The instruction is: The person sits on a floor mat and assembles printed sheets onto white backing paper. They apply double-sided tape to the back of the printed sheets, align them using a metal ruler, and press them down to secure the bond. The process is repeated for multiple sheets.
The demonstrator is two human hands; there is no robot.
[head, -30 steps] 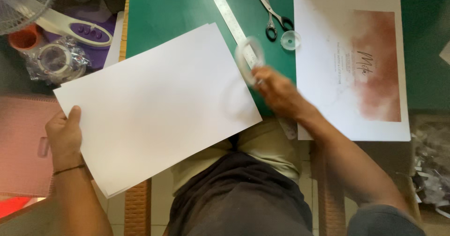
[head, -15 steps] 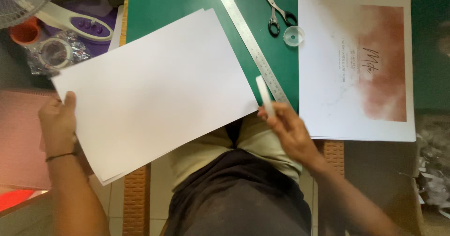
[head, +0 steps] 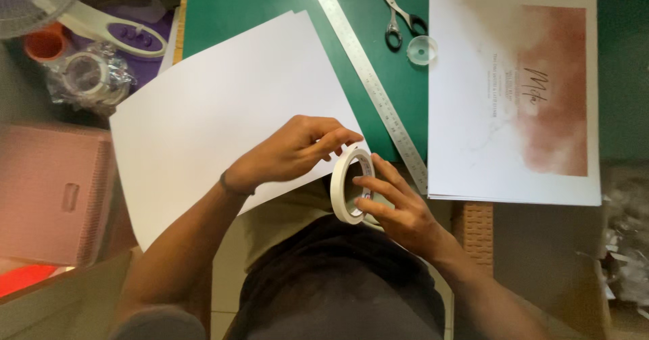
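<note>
So the left hand (head: 291, 154) has come off the far-left edge of the white paper sheets (head: 223, 117) and is now meeting the right hand (head: 395, 208) at the roll of tape (head: 349, 186) in the lower middle of the frame, which looks like hunting for the tape's loose end. The right fingers are gripping the roll through its hole while the left fingers (head: 341, 137) are pinching at its top rim. The counter (head: 236, 2) is running off the top of the frame, and the tape end itself is too small to make out
</note>
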